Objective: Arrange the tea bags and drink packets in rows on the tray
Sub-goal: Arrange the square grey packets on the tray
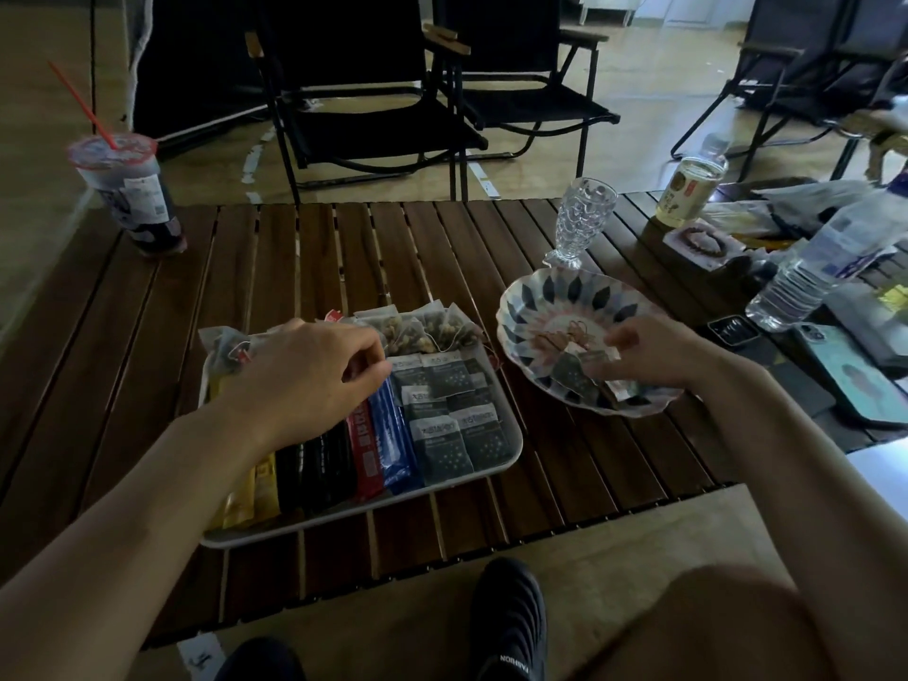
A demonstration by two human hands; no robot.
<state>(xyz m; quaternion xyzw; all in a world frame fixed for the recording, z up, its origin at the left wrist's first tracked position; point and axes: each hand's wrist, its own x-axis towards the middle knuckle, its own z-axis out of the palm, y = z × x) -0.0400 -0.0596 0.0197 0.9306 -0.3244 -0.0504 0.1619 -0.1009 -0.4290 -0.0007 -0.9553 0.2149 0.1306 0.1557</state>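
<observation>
A white tray (511,452) is set on the slatted wooden table (344,248), and the drink packets are laid in it side by side: yellow stick packets (250,493) nearest the left rim, then black stick packets (319,464), a red stick packet (363,449) and a blue stick packet (393,444). To their right, dark square sachets (457,425) are overlapped in two columns, and mesh tea bags (432,326) are lined along the far edge. The left hand (304,380) is held over the tray with its fingers curled, and its grip is closed in a pinch on the upper end of the blue stick packet. Just right of the tray, a patterned plate (521,297) is seen, in which a dark tea bag (572,373) and a tangle of string are left. The right hand (653,351) is held above that plate, its grip narrowed to thumb and fingertips around the paper tag (610,355) of the tea bag. A cut glass (582,218) is stood behind the plate, and a lidded cup (132,189) with a red straw is placed at the table's far left corner.
</observation>
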